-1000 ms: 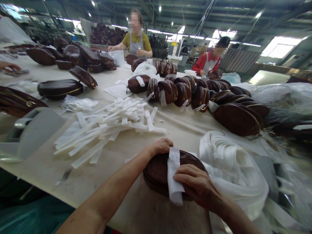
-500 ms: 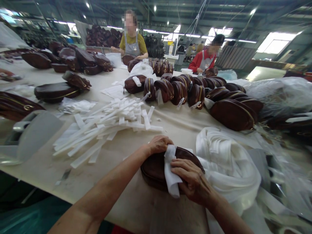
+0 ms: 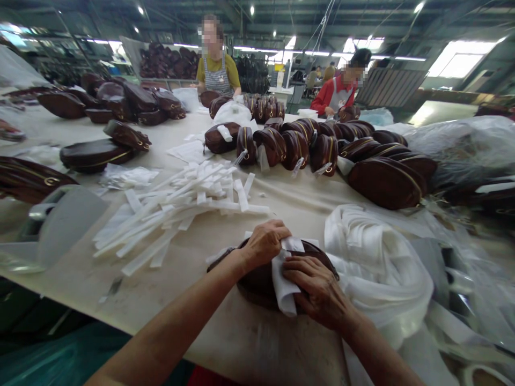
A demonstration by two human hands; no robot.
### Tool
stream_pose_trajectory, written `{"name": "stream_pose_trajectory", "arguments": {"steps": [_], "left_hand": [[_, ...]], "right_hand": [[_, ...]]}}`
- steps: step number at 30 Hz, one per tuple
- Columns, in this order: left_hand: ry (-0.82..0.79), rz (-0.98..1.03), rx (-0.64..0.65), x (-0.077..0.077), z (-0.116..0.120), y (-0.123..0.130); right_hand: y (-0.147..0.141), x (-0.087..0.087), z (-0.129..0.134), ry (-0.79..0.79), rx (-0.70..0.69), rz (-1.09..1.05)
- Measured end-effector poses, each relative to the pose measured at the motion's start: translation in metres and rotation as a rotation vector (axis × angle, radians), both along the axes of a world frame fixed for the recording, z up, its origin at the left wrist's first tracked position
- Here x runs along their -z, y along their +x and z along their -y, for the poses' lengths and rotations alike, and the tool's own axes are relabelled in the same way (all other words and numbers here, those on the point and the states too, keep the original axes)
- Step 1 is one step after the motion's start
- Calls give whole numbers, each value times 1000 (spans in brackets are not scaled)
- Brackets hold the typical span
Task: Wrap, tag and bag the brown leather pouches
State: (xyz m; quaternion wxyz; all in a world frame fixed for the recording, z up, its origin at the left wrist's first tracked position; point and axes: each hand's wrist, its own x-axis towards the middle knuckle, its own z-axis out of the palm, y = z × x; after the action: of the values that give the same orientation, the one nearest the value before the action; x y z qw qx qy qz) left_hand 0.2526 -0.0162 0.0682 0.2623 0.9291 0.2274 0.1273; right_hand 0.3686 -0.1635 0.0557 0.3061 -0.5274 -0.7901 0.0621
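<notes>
Pale table (image 3: 306, 351) is being worked at with two hands, one bag (image 3: 256, 287) and one white strip (image 3: 285, 292).
One strip is being pressed across the bag by the half-curled fingers of the right hand (image 3: 317, 285); the left hand (image 3: 265, 244) is being held half closed at the strip's far end, its grip hard to tell, its thumb being hidden. Two people (image 3: 219, 74) (image 3: 338, 99) are being seen beyond. Two dark bags (image 3: 96, 155) are being stacked at left, and one more (image 3: 32, 178) is being cut off by the frame. Loose strips (image 3: 189, 201) are being left uncounted by overlap. One white coil (image 3: 380, 268) is being set just right of the bag; bare table is being left toward the near edge.
</notes>
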Motion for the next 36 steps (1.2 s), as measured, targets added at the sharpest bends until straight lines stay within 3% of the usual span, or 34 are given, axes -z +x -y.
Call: {"name": "stream_pose_trajectory", "arguments": {"steps": [14, 26, 31, 36], "left_hand": [[127, 90, 217, 8, 26, -31], [414, 175, 298, 16, 30, -39], [356, 152, 315, 16, 30, -40], [113, 68, 449, -7, 26, -57]], "right_hand": [[-1, 2, 2, 30, 45, -3], [-3, 6, 5, 112, 194, -118], [-2, 7, 5, 130, 125, -39], [-1, 9, 5, 109, 111, -51]]}}
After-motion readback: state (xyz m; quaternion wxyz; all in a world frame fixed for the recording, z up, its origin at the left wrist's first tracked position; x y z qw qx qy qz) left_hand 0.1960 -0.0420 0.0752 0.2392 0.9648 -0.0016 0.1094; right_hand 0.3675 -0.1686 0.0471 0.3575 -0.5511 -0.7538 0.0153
